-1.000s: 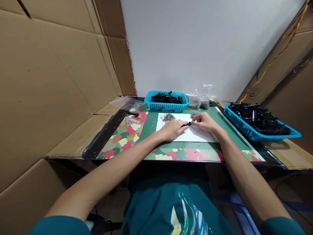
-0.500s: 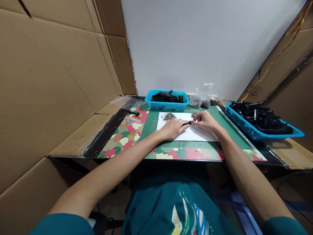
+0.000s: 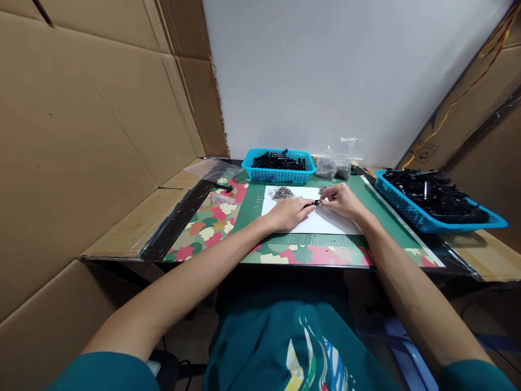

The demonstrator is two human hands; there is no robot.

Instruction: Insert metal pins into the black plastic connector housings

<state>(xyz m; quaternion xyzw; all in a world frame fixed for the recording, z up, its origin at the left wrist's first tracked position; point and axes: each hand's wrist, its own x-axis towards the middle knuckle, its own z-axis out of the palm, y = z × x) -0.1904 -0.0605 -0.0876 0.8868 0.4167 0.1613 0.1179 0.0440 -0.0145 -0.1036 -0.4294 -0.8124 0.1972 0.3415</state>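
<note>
My left hand (image 3: 288,212) is closed on a small black plastic part (image 3: 316,203), whose end sticks out past the fingertips. Right beside that end, my right hand (image 3: 341,201) is pinched; whatever lies between its fingertips is too small to make out. Both hands are over a white sheet (image 3: 321,225) on the green mat. A heap of tiny metal pieces (image 3: 282,193) lies on the sheet beyond my left hand. Behind my right fingers, a second small metal heap (image 3: 324,189) is partly hidden.
A blue basket (image 3: 279,175) of black parts stands at the back, and another blue basket (image 3: 423,214) of them at the right. Clear bags (image 3: 334,167) with small pieces sit near the wall. A black piece (image 3: 223,188) and a plastic bag (image 3: 222,200) lie at left.
Both hands stay in nearly the same place. My right fingertips have shifted very slightly at the end of the black part. The view has moved a touch.
</note>
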